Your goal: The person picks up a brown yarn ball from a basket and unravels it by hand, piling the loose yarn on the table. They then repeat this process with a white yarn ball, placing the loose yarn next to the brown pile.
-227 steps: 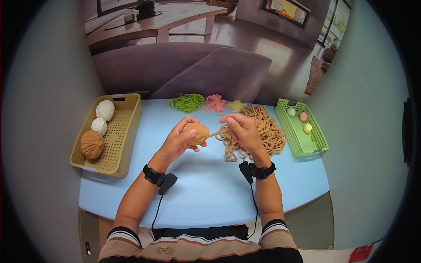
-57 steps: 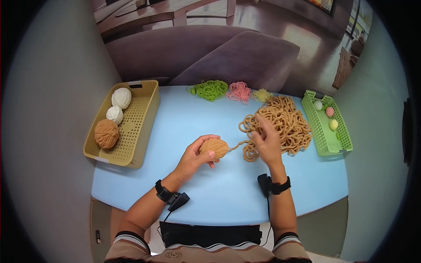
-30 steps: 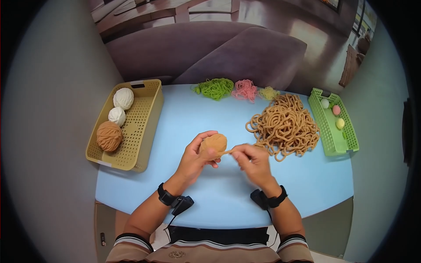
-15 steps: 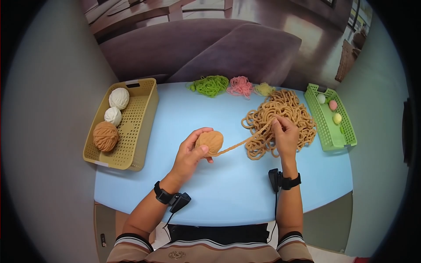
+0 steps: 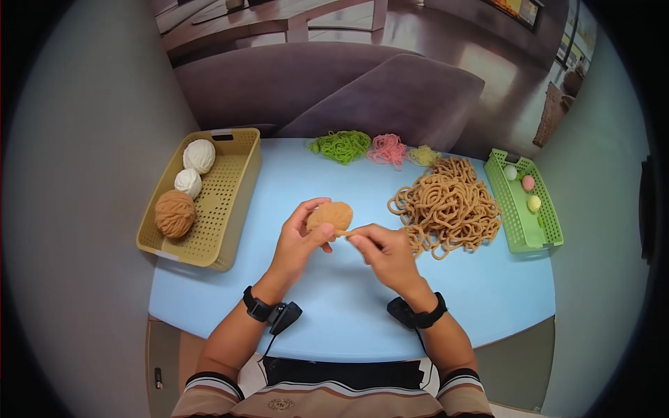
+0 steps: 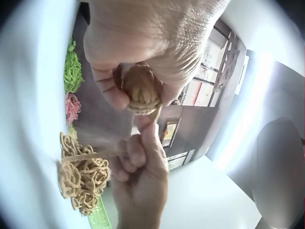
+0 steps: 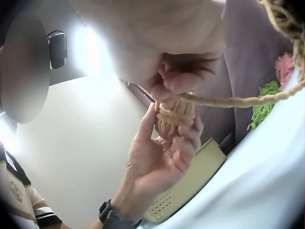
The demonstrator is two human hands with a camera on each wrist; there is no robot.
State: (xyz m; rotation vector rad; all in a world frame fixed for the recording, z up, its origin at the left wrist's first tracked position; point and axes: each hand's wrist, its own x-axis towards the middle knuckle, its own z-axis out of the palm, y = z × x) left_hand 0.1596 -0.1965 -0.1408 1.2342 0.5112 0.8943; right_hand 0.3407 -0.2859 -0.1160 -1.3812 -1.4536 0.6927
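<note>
On the left of the light-blue table (image 5: pixel 341 313) stands a khaki basket (image 5: pixel 240 198); the left hand (image 5: pixel 294 242) curls round a tan yarn ball (image 5: pixel 332 214) above mid-table, the right hand (image 5: pixel 391 259) pinches its strand (image 7: pixel 233 101), beside a tangled yarn heap (image 5: pixel 451 209).

Cannot read any word, number or brand. Can make out a round emblem (image 5: pixel 281 404) on the chest of the striped shirt (image 5: pixel 348 398), too small to decipher in the head view and too blurred in the right wrist view. Can also see a pale tab (image 5: pixel 167 256) at the near end of the tan basket (image 5: pixel 242 198), too small to read.
</note>
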